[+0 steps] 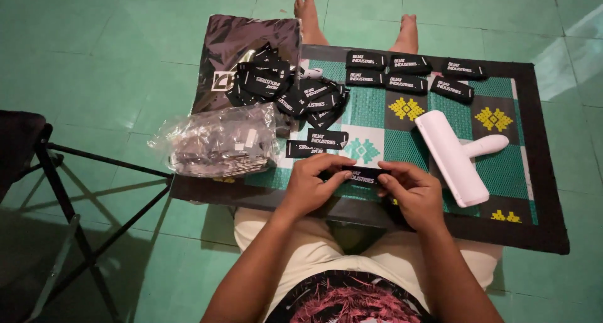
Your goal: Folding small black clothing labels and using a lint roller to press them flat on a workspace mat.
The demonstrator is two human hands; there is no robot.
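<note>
Black label (pixel 363 176) | lower centre, pinched at both ends by left hand (pixel 312 183) and right hand (pixel 411 191) fingers (folding step, judging) | next: crease squarely, join row (pixel 411 73) upper right.

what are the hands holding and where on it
Both hands hold one small black fabric label with white print: left hand pinches its left end, right hand its right end.

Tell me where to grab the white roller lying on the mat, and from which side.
Grip the white roller by its handle, the narrow stub that sticks out toward the right edge of the mat. Come from the right with the right hand, probably easiest: nothing lies on that side, and the wide body is harder to close fingers round.
</note>
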